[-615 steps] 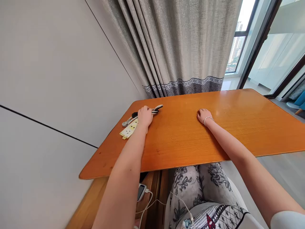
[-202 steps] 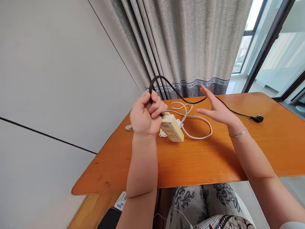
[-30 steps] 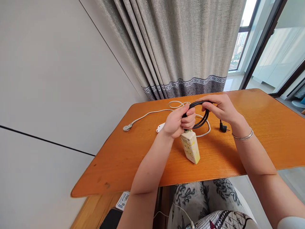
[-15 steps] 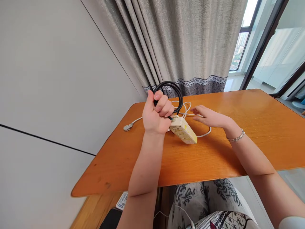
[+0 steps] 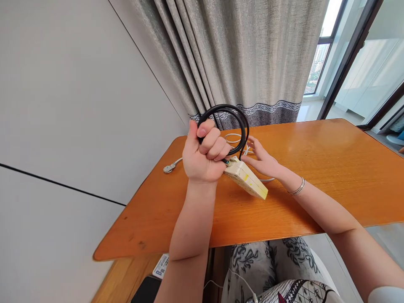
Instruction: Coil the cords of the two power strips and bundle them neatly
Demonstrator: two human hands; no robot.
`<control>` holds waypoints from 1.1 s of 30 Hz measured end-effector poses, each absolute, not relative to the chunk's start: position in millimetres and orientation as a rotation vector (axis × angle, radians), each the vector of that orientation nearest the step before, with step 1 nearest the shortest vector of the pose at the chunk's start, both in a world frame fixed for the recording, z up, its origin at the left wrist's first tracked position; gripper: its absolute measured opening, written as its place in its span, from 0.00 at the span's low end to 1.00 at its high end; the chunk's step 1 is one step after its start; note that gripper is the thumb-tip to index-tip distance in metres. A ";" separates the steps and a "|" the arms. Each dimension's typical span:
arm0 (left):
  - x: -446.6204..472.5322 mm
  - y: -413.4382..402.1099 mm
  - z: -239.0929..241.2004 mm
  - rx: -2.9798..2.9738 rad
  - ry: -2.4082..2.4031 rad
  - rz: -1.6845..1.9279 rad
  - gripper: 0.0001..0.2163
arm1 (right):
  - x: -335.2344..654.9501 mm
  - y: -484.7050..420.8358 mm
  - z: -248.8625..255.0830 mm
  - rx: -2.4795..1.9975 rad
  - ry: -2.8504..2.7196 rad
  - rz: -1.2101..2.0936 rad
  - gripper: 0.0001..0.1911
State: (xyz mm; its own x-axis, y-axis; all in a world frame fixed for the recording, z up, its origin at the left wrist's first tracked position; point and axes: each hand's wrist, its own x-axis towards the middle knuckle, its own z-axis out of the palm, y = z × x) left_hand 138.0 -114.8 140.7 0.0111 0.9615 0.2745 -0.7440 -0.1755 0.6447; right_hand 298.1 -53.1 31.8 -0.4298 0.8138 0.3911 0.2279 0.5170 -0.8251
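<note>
My left hand (image 5: 205, 151) is closed around a coiled black cable (image 5: 242, 126), whose loops stand up to the right of the fist. Just below the fist, a cream power strip (image 5: 248, 179) tilts down to the right on the end of that cable, its edge marked with yellow. My right hand (image 5: 261, 160) is beside the coil and the strip's upper end, fingers apart; whether its fingertips touch the black cable I cannot tell. Behind both hands lies a loose white cable (image 5: 232, 135), partly hidden. A white plug (image 5: 169, 168) rests on the tabletop to the left.
The orange wooden table (image 5: 315, 168) spans the view. A grey wall panel (image 5: 63, 105) borders it on the left and a grey curtain (image 5: 252, 54) hangs behind. Below the front edge, a black object (image 5: 147, 290) and a white labelled item (image 5: 160, 266) show.
My right hand has moved left, close to the coil. The black loops have widened, my left hand has shifted slightly left, and the power strip has turned more edge-on.
</note>
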 end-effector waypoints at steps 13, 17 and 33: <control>129.9 -116.1 156.6 0.715 0.296 1.869 0.23 | 307.5 -71.6 56.9 -1.115 -2.515 0.783 0.23; 137.6 -113.3 156.0 0.770 0.440 1.848 0.23 | 311.8 -82.0 72.1 -1.661 -2.478 0.194 0.30; 149.8 -100.5 132.7 1.098 0.616 1.670 0.23 | 332.1 -144.9 115.7 -0.989 -2.313 -0.784 0.19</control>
